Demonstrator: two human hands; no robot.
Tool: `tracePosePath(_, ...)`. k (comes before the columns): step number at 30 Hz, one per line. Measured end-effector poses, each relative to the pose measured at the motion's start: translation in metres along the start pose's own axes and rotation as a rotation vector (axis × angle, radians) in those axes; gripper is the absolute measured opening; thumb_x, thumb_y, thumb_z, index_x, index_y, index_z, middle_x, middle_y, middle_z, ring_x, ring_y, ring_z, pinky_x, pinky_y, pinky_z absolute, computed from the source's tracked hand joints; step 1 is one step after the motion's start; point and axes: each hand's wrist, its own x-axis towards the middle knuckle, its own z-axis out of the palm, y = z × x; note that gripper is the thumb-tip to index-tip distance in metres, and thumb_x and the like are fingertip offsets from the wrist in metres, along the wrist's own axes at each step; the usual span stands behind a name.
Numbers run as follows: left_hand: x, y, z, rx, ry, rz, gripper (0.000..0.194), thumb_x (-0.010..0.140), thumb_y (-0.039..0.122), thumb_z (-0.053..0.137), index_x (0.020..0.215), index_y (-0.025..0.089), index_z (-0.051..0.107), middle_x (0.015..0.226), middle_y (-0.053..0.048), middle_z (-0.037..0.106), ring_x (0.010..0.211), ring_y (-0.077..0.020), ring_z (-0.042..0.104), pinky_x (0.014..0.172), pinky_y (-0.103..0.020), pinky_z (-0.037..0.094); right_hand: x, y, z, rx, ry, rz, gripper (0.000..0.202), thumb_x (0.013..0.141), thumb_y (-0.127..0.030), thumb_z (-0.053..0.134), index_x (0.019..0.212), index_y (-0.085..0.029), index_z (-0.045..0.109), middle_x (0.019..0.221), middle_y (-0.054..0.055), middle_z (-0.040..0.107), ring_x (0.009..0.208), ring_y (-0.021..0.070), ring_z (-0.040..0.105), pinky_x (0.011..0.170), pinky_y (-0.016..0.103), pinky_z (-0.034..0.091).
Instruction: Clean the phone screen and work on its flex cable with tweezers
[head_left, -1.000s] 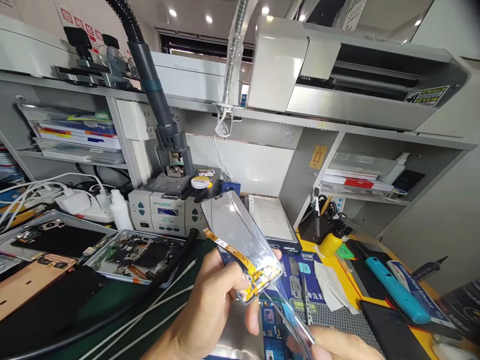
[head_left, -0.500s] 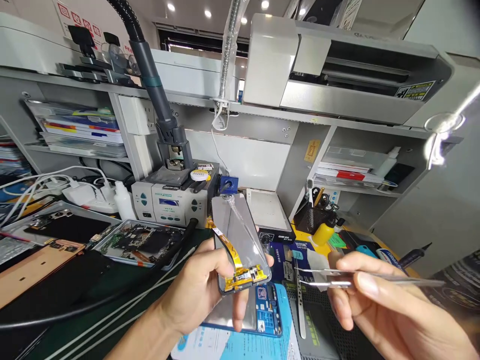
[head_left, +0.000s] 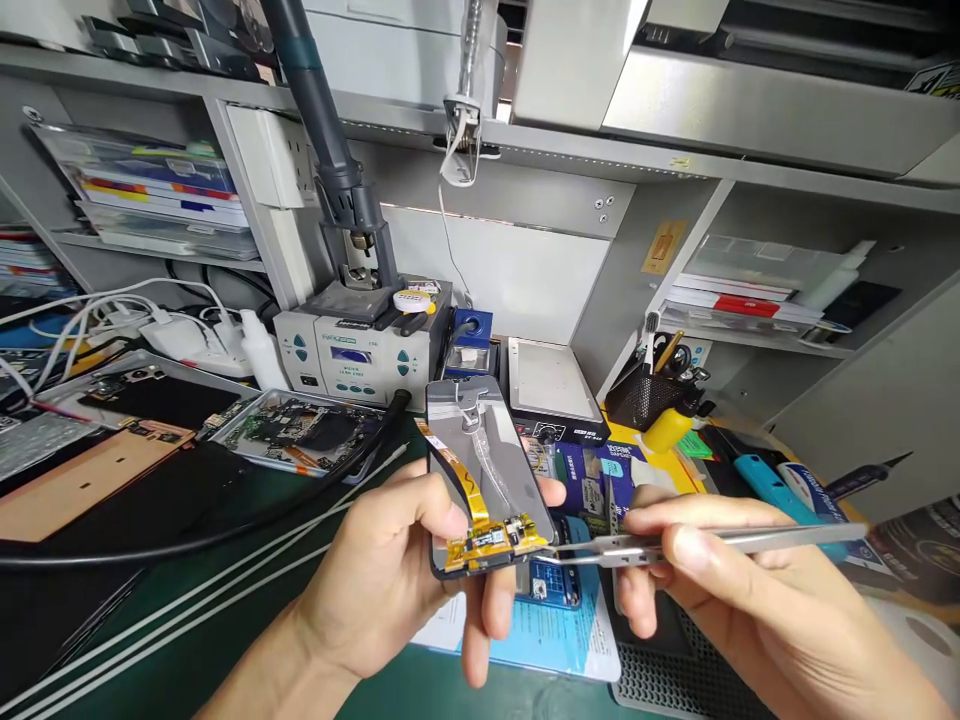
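My left hand [head_left: 409, 555] grips a phone screen [head_left: 491, 445] by its edges, thumb on the near left corner. The screen's grey back faces me, with an orange flex cable [head_left: 456, 475] running down to a small board area at its near end. In my right hand [head_left: 720, 570] is a pair of metal tweezers [head_left: 622, 545], held between thumb and fingers. Their tips meet the near right corner of the screen, by the flex; whether they pinch anything I cannot make out. Below lies a blue opened phone body [head_left: 555, 580], partly hidden by my left hand and the screen.
A soldering station [head_left: 364, 355] stands at the back. On the left are a tray with a circuit board [head_left: 300, 440], a black hose [head_left: 225, 560] and white cables. A pen holder [head_left: 649, 395] and a yellow bottle [head_left: 670, 425] stand at the right. The phone body rests on a blue-white sheet [head_left: 592, 640].
My right hand has brought the tweezers left, their tips now at the screen's near corner. My left hand still holds the screen. The camera view has tilted down.
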Motion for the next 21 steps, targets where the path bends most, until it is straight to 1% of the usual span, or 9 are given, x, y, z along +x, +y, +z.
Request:
tracePosePath(3, -0.003, 0.003, 0.001, -0.011, -0.008, 0.007, 0.051, 0.071, 0.021, 0.046, 0.108, -0.001, 0.073, 0.052, -0.016, 0.069, 0.039, -0.0189, 0.063, 0.034, -0.022, 0.051, 0.001, 0.002, -0.002, -0.117, -0.004, -0.093, 0.017, 0.094, -0.023, 0.066, 0.106, -0.025, 0.078, 0.074, 0.005, 0.076, 0.067, 0.0193, 0.072, 0.064, 0.031, 0.06)
tracePosePath(7, -0.004, 0.002, 0.002, -0.034, -0.015, 0.007, 0.051, 0.072, 0.02, 0.045, 0.109, -0.003, 0.072, 0.054, -0.017, 0.069, 0.043, -0.0193, 0.063, 0.035, -0.024, 0.052, 0.001, 0.003, -0.004, -0.289, 0.03, -0.219, 0.017, 0.09, -0.015, 0.068, 0.101, -0.023, 0.078, 0.08, 0.006, 0.075, 0.067, 0.0208, 0.074, 0.063, 0.031, 0.063)
tracePosePath(10, -0.005, 0.0, 0.002, -0.061, -0.009, -0.018, 0.051, 0.073, 0.02, 0.045, 0.109, -0.005, 0.071, 0.057, -0.017, 0.069, 0.047, -0.0204, 0.065, 0.037, -0.026, 0.054, 0.001, -0.001, -0.003, -0.456, 0.018, -0.365, 0.024, 0.088, -0.011, 0.069, 0.103, -0.028, 0.077, 0.08, 0.002, 0.075, 0.068, 0.0194, 0.075, 0.064, 0.027, 0.063)
tracePosePath(12, -0.004, -0.002, 0.002, -0.075, -0.015, -0.025, 0.051, 0.074, 0.021, 0.044, 0.11, -0.005, 0.07, 0.058, -0.018, 0.069, 0.049, -0.0211, 0.066, 0.037, -0.027, 0.055, 0.002, -0.004, -0.001, -0.573, 0.002, -0.436, 0.026, 0.087, -0.011, 0.07, 0.103, -0.03, 0.076, 0.079, 0.0, 0.074, 0.067, 0.0177, 0.074, 0.062, 0.023, 0.062)
tracePosePath(15, -0.004, -0.002, 0.002, -0.1, -0.027, -0.027, 0.051, 0.076, 0.022, 0.042, 0.111, -0.003, 0.07, 0.06, -0.018, 0.071, 0.051, -0.0219, 0.068, 0.039, -0.027, 0.056, 0.003, -0.01, 0.001, -0.71, 0.025, -0.448, 0.025, 0.083, -0.01, 0.073, 0.098, -0.03, 0.076, 0.079, -0.001, 0.074, 0.064, 0.0162, 0.073, 0.058, 0.021, 0.061)
tracePosePath(19, -0.003, -0.002, 0.003, -0.101, -0.032, -0.018, 0.042, 0.076, 0.02, 0.043, 0.094, -0.001, 0.074, 0.063, -0.021, 0.071, 0.052, -0.0229, 0.069, 0.04, -0.028, 0.056, 0.001, -0.013, -0.001, -0.807, -0.01, -0.447, 0.03, 0.082, -0.009, 0.074, 0.103, -0.03, 0.076, 0.081, -0.001, 0.073, 0.066, 0.0168, 0.073, 0.057, 0.021, 0.062)
tracePosePath(21, -0.004, -0.003, 0.003, -0.094, -0.015, -0.004, 0.04, 0.076, 0.018, 0.043, 0.091, -0.001, 0.074, 0.063, -0.021, 0.071, 0.053, -0.0233, 0.069, 0.04, -0.028, 0.056, -0.001, -0.012, -0.002, -0.819, 0.001, -0.469, 0.03, 0.082, -0.01, 0.074, 0.104, -0.031, 0.075, 0.081, -0.001, 0.073, 0.066, 0.0162, 0.073, 0.056, 0.02, 0.061)
